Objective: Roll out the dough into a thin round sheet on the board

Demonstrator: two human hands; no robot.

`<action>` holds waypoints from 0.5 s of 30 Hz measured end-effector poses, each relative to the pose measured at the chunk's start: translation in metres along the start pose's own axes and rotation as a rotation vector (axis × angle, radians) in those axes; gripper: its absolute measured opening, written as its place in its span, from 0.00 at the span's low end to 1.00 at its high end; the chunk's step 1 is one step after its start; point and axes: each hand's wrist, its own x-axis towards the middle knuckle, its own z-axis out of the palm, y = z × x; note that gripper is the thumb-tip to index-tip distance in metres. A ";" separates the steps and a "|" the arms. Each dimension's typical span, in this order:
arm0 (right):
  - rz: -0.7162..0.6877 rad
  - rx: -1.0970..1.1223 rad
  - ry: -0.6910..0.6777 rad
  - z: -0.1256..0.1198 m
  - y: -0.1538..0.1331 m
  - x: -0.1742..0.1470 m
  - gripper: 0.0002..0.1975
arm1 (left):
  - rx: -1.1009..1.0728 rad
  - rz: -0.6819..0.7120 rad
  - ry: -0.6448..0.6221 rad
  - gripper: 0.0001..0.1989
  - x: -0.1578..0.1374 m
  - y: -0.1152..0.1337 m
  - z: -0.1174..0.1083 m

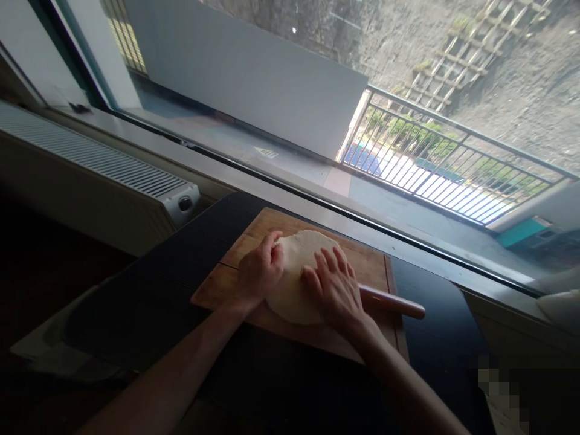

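left hand (261,267) curls at the near-left edge of a flat dough round (290,289) on a wooden cutting board (242,238), its grip unclear; right hand (336,284) spreads open over the dough, beside a rolling pin (394,301).

The right hand (338,281) hides the inner end of the rolling pin (394,301) and part of the dough (292,275); the left hand (260,270) covers some of its edge. The bottom crops both forearms (392,356), the left side the radiator (90,166).
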 end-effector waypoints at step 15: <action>0.098 -0.012 0.234 0.006 0.051 0.041 0.23 | 0.145 -0.132 -0.551 0.16 0.038 0.005 -0.027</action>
